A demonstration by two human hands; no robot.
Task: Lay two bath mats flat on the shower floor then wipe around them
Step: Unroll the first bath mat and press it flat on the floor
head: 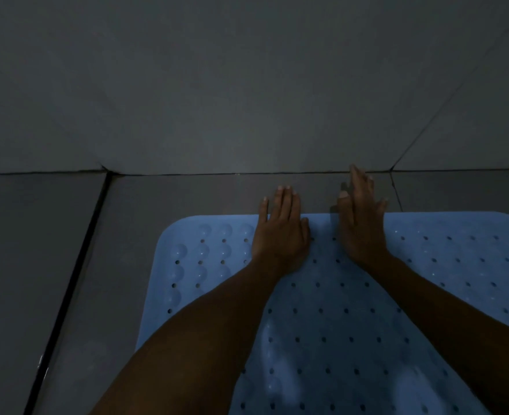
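Note:
A light blue rubber bath mat [331, 313] with rows of small holes and suction bumps lies flat on the dark grey shower floor [145, 205]. My left hand [280, 232] lies palm down on the mat's far edge, fingers straight and reaching past it onto the tile. My right hand [361, 217] is beside it at the same edge, fingers straight and slightly raised toward the wall. Only one mat is in view.
A grey tiled wall [247, 85] rises just beyond the mat's far edge. A dark channel [67, 298] runs diagonally along the floor at the left. Bare floor tile shows left of the mat and in a narrow strip between mat and wall.

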